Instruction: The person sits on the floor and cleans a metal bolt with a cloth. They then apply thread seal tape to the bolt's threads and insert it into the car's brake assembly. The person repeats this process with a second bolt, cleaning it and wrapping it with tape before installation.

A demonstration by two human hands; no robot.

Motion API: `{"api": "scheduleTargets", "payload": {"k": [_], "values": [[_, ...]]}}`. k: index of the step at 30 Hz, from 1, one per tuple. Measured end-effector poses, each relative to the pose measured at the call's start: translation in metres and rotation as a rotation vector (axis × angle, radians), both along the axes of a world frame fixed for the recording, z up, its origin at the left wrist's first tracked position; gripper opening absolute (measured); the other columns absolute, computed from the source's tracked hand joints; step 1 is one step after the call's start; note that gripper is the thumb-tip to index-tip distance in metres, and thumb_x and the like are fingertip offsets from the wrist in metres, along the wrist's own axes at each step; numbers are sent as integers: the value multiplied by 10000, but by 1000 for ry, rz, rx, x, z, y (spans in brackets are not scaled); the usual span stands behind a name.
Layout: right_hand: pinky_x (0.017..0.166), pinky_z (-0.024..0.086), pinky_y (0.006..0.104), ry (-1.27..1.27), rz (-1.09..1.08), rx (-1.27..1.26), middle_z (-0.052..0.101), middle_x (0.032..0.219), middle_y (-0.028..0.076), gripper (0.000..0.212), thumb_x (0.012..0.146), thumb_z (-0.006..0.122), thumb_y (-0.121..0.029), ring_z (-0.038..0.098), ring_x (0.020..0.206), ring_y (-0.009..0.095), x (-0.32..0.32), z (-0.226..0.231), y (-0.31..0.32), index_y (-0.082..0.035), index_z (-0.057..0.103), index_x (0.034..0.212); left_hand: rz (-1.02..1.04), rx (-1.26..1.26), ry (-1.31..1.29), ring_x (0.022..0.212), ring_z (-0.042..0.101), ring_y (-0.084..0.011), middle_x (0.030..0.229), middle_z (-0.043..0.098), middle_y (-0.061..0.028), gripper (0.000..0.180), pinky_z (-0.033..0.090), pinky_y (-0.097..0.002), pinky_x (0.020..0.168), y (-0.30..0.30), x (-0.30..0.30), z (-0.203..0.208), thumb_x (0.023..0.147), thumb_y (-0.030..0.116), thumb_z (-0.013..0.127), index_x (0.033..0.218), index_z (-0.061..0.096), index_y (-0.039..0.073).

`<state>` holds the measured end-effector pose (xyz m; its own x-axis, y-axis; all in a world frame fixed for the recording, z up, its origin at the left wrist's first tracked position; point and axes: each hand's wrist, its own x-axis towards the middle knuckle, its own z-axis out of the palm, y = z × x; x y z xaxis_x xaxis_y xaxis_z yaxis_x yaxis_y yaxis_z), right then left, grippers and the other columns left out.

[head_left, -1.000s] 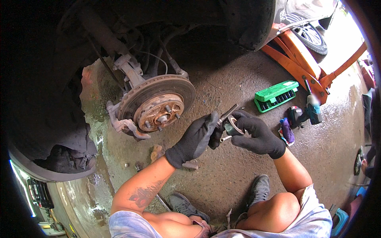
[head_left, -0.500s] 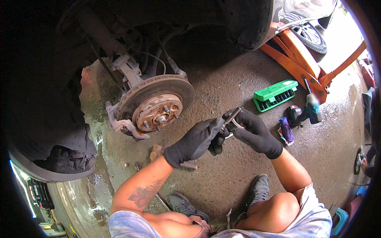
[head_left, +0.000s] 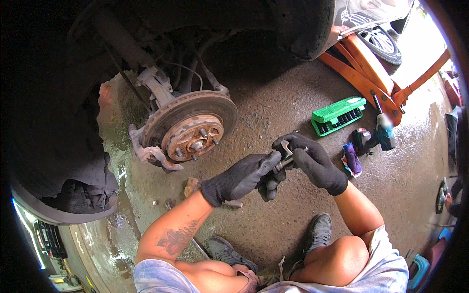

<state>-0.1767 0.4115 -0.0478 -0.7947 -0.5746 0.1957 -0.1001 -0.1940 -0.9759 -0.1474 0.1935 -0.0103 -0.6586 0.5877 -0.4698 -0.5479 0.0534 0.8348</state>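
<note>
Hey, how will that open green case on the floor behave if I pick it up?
The green case would likely feel stiff, given its boxy, straight-edged shell. It's probably heavy for its size if that row of dark pieces is metal. Tilting might spill them, since it's open.

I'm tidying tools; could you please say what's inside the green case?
A row of black socket-like pieces shows in the green case; its lid covers anything farther back.
</note>
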Motion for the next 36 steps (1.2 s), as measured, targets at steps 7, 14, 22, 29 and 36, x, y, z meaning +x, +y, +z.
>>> {"api": "scheduleTargets", "payload": {"k": [7,14,22,29,36], "values": [[682,435,267,-114,-84,83,533,875,30,290,1043,456,-243,505,775,103,4,5,-1,7,593,989,124,-258,167,636,584,-117,705,572,-31,491,495,-277,613,5,-3,5,1036,498,426,950,593,44],[644,427,253,-132,-82,166,554,828,21,324,1049,439,-264,487,732,77,4,7,2,-11,597,922,125,-236,278,749,574,-94,867,617,-33,400,493,-270,669,-2,-1,-7,1043,394,477,1091,594,14],[618,447,256,-214,-64,165,588,744,0,359,1047,441,-289,517,672,76,3,12,2,-17,611,885,295,-411,764,892,649,-211,1014,616,-137,465,532,-348,768,-4,4,-13,997,266,567,1363,469,-3],[592,478,249,-338,-71,165,631,771,25,409,1036,467,-346,576,668,84,2,9,3,-1,636,897,33,-594,1062,868,637,-241,984,616,-154,361,509,-380,752,0,7,-7,951,173,615,1265,540,13],[582,494,239,-415,-112,181,658,794,39,477,1023,498,-404,609,669,95,2,13,2,24,653,882,108,-503,1004,794,624,-212,943,628,-142,307,501,-365,702,5,5,-13,962,189,604,1202,566,0]]}}
